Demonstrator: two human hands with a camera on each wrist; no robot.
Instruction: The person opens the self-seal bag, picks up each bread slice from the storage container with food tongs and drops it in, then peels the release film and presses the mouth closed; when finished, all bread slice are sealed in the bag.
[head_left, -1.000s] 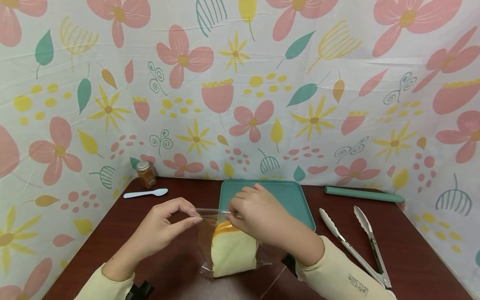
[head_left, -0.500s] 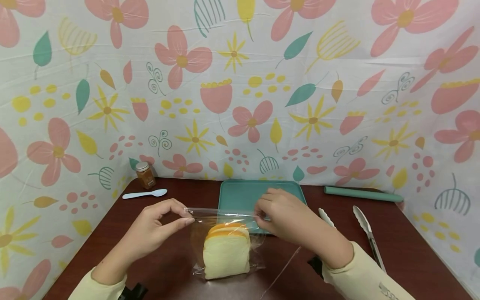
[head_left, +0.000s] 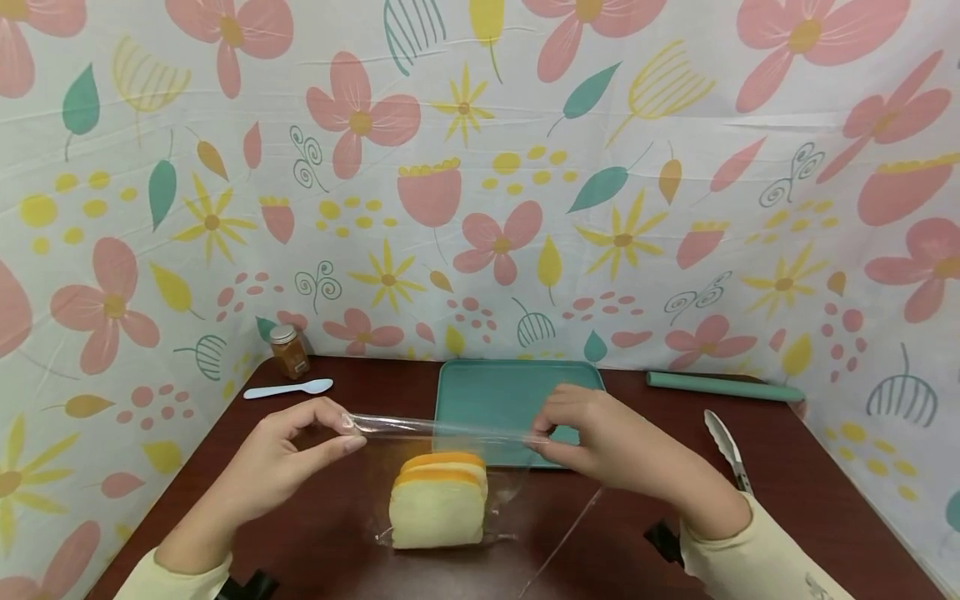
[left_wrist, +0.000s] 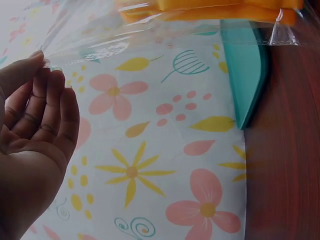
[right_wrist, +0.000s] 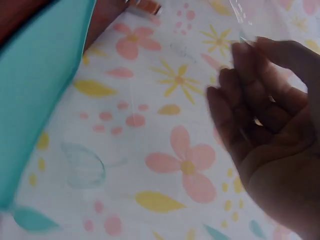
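Observation:
Slices of bread (head_left: 438, 510) with orange crusts stand inside a clear plastic bag (head_left: 450, 427) at the middle of the table. My left hand (head_left: 288, 458) pinches the left corner of the bag's top edge between thumb and fingers. At the opposite top corner, my right hand (head_left: 600, 437) pinches the film too. The top edge is stretched straight between both hands. In the left wrist view the orange crust (left_wrist: 200, 7) shows through the film, with thumb and fingertips (left_wrist: 37, 60) meeting on the corner. In the right wrist view thumb and forefinger meet at the film's tip.
Behind the bag lies a teal tray (head_left: 495, 392). A lidded jar (head_left: 289, 352) and a pale blue spoon (head_left: 288, 389) are at the back left. Tongs (head_left: 727, 450), partly covered by the right arm, lie at the right, with a green roll (head_left: 723, 387) behind them.
My right hand has slid right along the bag's top edge and pinches its corner. My left hand has drifted left and the bag has shifted slightly left, its top now drawn taut.

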